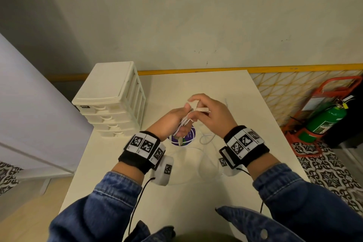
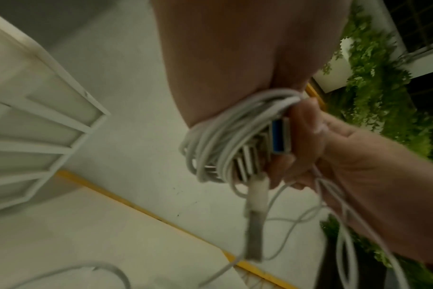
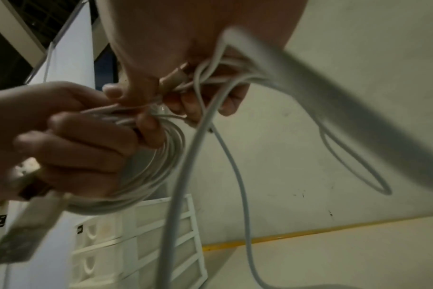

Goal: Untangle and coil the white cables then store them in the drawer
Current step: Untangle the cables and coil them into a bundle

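Cables (image 1: 184,124) — thin white leads, light and limp — are bunched between both hands above the middle of the table (image 1: 225,88). The left hand (image 1: 172,122) has its fingers curled round a coil (image 3: 151,166) of several turns, and a plug (image 2: 253,224) dangles below it. The right hand (image 1: 208,112) pinches strands just beside the coil, close against the left thumb; loose loops hang from it toward the tabletop, where more slack (image 1: 206,137) lies near a round purple sticker (image 1: 191,135).

This stuff will weigh next to nothing and has no stiffness to speak of, so it should sag and spring open wherever it is not held. The smooth jacket looks slippery; a loose grip would likely let turns slide off the coil. The best hold is probably across all the turns at once, as the left hand has it, with the free end fed in through a light pinch. The connectors are the only rigid parts — pulling hard on them risks straining the joint, so tugging at a snag is better done on the lead itself.

The drawer unit (image 1: 110,100) stands at the far left corner of the table, all drawers closed, so one hand will be needed to open it.
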Tool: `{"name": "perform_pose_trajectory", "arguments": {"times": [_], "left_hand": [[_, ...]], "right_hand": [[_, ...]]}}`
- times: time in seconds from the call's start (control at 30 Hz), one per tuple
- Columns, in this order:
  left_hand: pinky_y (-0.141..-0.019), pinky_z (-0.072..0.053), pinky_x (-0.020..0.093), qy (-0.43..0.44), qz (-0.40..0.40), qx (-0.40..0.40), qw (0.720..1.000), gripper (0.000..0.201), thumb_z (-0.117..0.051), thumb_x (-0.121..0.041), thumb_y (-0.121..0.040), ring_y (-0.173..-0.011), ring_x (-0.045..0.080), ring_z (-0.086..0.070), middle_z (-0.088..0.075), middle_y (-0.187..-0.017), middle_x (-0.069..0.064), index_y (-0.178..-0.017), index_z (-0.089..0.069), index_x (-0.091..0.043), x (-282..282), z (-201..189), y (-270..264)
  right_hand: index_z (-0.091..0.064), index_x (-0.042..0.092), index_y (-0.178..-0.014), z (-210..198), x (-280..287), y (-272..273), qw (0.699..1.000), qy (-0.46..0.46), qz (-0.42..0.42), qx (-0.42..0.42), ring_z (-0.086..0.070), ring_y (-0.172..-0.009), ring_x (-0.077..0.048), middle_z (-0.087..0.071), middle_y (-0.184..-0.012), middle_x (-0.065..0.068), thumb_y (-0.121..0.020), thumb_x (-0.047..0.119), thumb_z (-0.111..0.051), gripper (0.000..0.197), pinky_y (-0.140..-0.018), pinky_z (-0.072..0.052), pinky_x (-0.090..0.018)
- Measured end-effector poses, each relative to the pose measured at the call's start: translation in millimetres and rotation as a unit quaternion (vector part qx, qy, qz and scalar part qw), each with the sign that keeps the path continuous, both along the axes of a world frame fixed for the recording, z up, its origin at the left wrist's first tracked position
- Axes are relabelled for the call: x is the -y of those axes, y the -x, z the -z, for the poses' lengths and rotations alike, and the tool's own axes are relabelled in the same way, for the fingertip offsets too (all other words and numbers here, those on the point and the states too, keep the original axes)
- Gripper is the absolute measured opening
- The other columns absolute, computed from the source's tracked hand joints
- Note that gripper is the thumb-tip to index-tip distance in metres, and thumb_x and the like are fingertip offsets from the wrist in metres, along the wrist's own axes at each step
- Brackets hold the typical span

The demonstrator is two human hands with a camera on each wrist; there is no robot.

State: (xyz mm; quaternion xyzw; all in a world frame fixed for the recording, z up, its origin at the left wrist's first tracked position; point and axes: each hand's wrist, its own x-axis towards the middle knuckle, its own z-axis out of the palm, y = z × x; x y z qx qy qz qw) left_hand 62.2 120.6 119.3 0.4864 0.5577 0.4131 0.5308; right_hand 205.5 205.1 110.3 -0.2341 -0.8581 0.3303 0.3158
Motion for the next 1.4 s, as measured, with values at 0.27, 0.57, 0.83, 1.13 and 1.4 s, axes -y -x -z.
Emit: {"name": "perform_pose_trajectory", "arguments": {"times": [0.27, 0.57, 0.83, 1.13, 1.4], "left_hand": [[-0.039, -0.025, 0.019, -0.025, -0.009, 0.006, 1.000, 0.029, -0.059, -0.020, -0.092, -0.039, 0.010, -0.026, -0.031, -0.046, -0.003, -0.069, -0.045, -0.010, 4, 2, -9], [-0.056, -0.052, 0.026, 0.029, 0.039, 0.151, 0.987, 0.043, -0.075, -0.041, -0.076, -0.053, 0.017, -0.064, -0.057, -0.053, 0.004, -0.064, -0.053, -0.005, 8, 0, -3], [-0.061, -0.054, 0.024, 0.056, 0.086, 0.221, 0.970, 0.054, -0.075, -0.066, -0.059, -0.064, 0.020, -0.066, -0.061, -0.061, 0.005, -0.058, -0.059, -0.014, 9, -5, -8], [-0.036, -0.035, 0.015, 0.038, 0.079, 0.271, 0.959, 0.043, -0.068, -0.056, -0.073, -0.035, 0.005, -0.037, -0.036, -0.046, -0.010, -0.061, -0.048, -0.020, 11, -16, -9], [-0.035, -0.035, 0.015, 0.010, 0.077, 0.338, 0.938, 0.038, -0.066, -0.052, -0.077, -0.032, 0.004, -0.039, -0.037, -0.044, -0.011, -0.066, -0.052, -0.018, 8, -22, 5]], "right_hand": [[-0.063, 0.017, -0.108, 19, 0, 5, 0.997, 0.062, -0.039, -0.026, -0.056, -0.101, -0.010, -0.059, -0.111, -0.001, -0.088, 0.045, -0.040, 0.042, -0.089, -0.042, -0.017], [-0.061, 0.023, -0.081, 15, 15, 16, 0.987, 0.110, -0.016, -0.115, -0.060, -0.059, -0.013, -0.064, -0.061, 0.007, -0.085, 0.040, -0.046, 0.024, -0.060, -0.050, -0.029], [-0.058, 0.013, -0.068, 10, 17, 14, 0.991, 0.034, 0.030, -0.128, -0.054, -0.050, -0.012, -0.052, -0.048, 0.010, -0.085, 0.045, -0.042, 0.039, -0.052, -0.044, -0.027], [-0.063, 0.010, -0.091, 8, 1, 5, 0.988, 0.006, 0.006, -0.156, -0.059, -0.066, -0.012, -0.065, -0.076, 0.002, -0.092, 0.051, -0.035, 0.050, -0.061, -0.045, -0.022], [-0.057, 0.006, -0.103, 24, -14, -4, 0.972, -0.217, 0.054, -0.068, -0.059, -0.076, -0.026, -0.067, -0.089, -0.012, -0.098, 0.039, -0.028, 0.045, -0.070, -0.042, -0.028]]}}
